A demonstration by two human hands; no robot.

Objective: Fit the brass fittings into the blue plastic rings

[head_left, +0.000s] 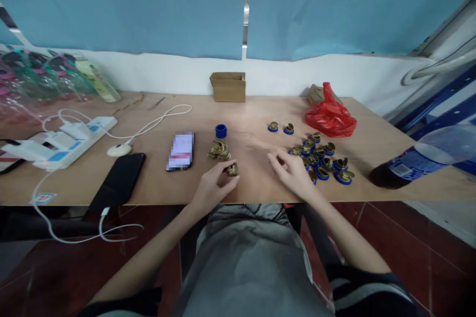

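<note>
Overhead, wooden table (256,124) against blue curtain (148,5)

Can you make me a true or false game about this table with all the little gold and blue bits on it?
1. The left hand holds a small brass piece. True.
2. The red plastic bag lies on the floor. False: it lies on the wooden table, toward the far right.
3. A single blue cap sits alone beyond the small pile of brass pieces. True.
4. The right hand holds the cola bottle. False: it rests by the brass pieces with blue caps, and the bottle lies apart at the right edge.
5. The cardboard box stands at the near edge. False: it stands at the far edge, by the wall.
</note>
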